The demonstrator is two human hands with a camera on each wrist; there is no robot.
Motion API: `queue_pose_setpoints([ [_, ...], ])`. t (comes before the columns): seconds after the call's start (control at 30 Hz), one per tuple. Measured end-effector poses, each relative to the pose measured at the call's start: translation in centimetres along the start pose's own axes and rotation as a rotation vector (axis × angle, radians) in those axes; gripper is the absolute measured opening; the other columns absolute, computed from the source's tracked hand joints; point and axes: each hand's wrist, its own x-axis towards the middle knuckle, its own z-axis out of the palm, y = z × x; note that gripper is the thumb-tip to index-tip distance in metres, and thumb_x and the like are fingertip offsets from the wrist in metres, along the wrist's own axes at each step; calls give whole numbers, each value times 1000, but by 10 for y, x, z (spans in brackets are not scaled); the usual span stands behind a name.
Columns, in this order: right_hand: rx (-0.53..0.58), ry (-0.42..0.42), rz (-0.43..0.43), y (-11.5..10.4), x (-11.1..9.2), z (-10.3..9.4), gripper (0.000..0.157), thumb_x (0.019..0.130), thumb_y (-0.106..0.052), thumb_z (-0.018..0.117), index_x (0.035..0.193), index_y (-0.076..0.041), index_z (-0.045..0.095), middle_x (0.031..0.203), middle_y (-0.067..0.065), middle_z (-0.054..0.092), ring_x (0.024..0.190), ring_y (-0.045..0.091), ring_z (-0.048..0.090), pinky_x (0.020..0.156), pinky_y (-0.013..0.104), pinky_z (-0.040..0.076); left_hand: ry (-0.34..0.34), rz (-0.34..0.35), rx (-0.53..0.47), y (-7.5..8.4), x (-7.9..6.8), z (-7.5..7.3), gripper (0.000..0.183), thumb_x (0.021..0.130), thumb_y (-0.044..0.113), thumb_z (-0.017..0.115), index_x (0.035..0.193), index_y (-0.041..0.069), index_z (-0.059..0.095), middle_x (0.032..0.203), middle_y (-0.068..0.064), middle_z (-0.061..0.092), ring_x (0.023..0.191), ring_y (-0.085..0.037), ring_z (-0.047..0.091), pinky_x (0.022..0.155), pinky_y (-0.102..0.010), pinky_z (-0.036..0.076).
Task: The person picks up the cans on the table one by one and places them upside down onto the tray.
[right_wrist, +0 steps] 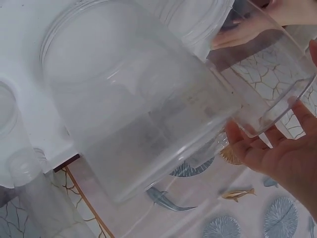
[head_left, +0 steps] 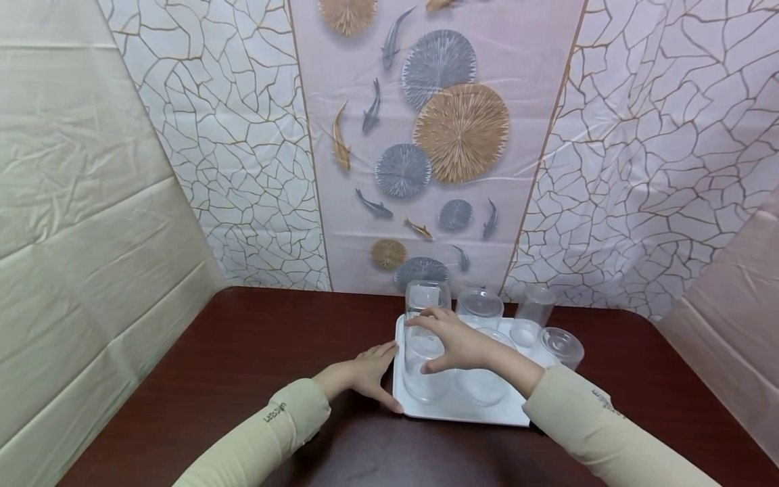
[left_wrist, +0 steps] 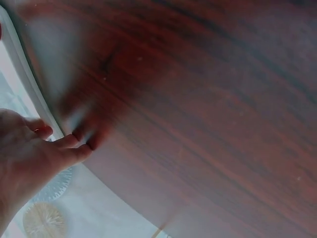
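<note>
At the front left of a white tray stands a clear see-through jar. My right hand spans its upper end, thumb on the near side and fingers on the far side. In the right wrist view, the fingertips bend at the jar's rounded edge. My left hand lies at the tray's left side, fingers spread and fairly straight, with fingertips and thumb right at the rim. From the left wrist, the same hand shows beside the white tray edge.
Several other clear containers crowd the tray: a front-middle jar, a back-left jar, a back-middle jar, a slim tilted one and one at the right. A patterned cloth wall rises behind the dark wooden table.
</note>
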Motion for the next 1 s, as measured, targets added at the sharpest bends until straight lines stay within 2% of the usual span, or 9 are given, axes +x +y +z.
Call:
queue_pose_setpoints([
  [0.33,-2,45,-25,1,-7,-8,70,69,-28,73,129,-13,42,131,20,37,118,39,37,90,55,36,-29,10,-8,0,-4,-4,108,67,57,65,141,2,10,149,-12,5,133,-38,12,105,-50,20],
  [0.47,-1,74,-38,1,-10,-10,67,70,-27,73,128,-13,43,129,18,39,116,37,40,90,53,37,-32,34,-38,-2,-7,-7,105,69,53,66,141,1,10,148,-14,6,133,-38,11,108,-45,17],
  [0.53,-8,96,-46,1,-12,-11,64,70,-27,73,127,-14,45,127,16,42,115,35,41,90,52,37,-10,52,-35,-3,-7,-8,103,70,53,65,140,0,12,148,-15,9,133,-36,14,108,-43,18],
  [0.63,-8,139,-54,1,-16,-13,59,71,-24,72,124,-15,48,124,11,46,113,30,44,90,49,38,82,77,-16,-5,-7,-10,97,70,55,64,139,1,22,145,-15,21,132,-31,23,106,-40,25],
  [0.73,8,196,-68,2,-19,-13,52,72,-20,71,120,-14,52,120,7,50,111,27,46,90,47,39,221,80,14,-6,-8,-12,89,68,59,62,133,5,37,137,-13,38,125,-27,37,98,-41,35],
  [0.87,-1,299,-97,4,-25,-14,44,72,-16,71,114,-12,56,114,3,56,107,24,51,89,43,42,403,66,-17,-10,-14,-15,72,68,59,61,122,13,53,123,-7,53,114,-23,49,89,-41,43],
  [1.0,19,397,-89,8,-37,-16,36,74,-13,69,109,-11,59,107,1,61,100,20,56,81,38,47,589,61,-75,-18,-27,-15,53,72,51,64,111,16,61,108,0,62,103,-16,56,85,-35,45],
])
